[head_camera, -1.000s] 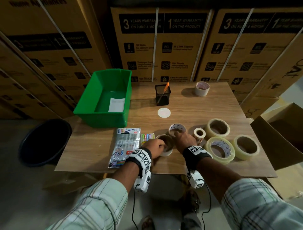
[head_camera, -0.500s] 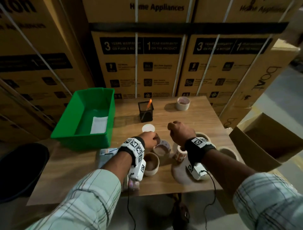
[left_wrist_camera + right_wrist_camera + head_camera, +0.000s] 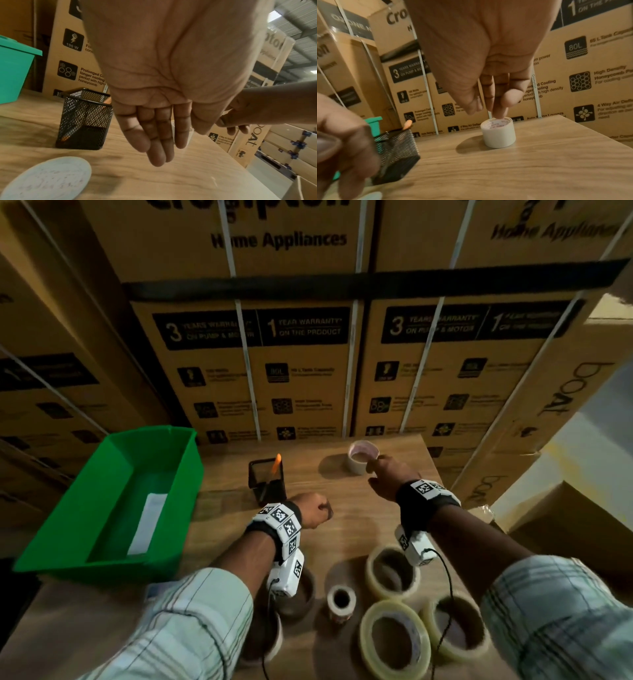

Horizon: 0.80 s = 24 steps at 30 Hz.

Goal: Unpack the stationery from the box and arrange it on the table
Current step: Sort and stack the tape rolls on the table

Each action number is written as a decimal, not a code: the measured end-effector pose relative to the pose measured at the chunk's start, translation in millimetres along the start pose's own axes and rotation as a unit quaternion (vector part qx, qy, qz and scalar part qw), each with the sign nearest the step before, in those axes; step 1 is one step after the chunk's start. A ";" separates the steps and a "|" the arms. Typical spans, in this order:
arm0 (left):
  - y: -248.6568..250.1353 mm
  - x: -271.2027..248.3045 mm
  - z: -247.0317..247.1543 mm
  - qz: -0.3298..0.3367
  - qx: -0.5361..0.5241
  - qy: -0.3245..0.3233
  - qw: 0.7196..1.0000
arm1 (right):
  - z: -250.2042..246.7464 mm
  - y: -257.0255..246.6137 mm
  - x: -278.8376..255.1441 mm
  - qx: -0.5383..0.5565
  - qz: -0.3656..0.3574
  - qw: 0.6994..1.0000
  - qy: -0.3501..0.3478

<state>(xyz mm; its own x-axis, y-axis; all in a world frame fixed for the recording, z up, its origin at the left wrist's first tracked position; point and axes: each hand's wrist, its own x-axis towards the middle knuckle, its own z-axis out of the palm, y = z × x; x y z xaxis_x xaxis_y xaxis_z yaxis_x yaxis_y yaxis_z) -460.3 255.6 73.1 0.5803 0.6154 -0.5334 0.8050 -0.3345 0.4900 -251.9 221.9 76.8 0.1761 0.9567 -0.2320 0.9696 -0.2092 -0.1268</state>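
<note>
A white tape roll (image 3: 359,462) (image 3: 498,133) stands upright at the table's far right. My right hand (image 3: 374,474) (image 3: 488,110) reaches down onto it with straight fingers, the fingertips (image 3: 499,113) at its top rim and the thumb apart from them. My left hand (image 3: 320,512) (image 3: 159,148) hovers over the table's middle, fingers relaxed, holding nothing. A black mesh pen holder (image 3: 268,484) (image 3: 84,119) with an orange-tipped pen stands just left of it. Several tape rolls (image 3: 394,640) lie at the near edge under my forearms.
A green bin (image 3: 61,546) with a white paper inside sits on the table's left. A white disc (image 3: 46,178) lies below my left hand. Stacked cartons (image 3: 301,364) wall the far edge. An open cardboard box (image 3: 568,525) stands right of the table.
Both hands have left the tape rolls at the near edge and moved toward the far side. The right hand has reached the white roll at the back right.
</note>
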 end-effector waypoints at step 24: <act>-67.3 3.2 24.0 -0.100 -0.065 0.079 0.990 | 36.9 -32.5 53.2 -0.004 -0.114 0.987 -0.110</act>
<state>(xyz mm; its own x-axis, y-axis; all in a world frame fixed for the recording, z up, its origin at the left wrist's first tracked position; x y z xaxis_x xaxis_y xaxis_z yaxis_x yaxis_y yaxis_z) -509.7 263.0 21.9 0.3761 0.7674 -0.5193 0.8733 -0.1063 0.4754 -280.3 272.1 33.1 -0.0877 0.9113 -0.4023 0.9813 0.0097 -0.1920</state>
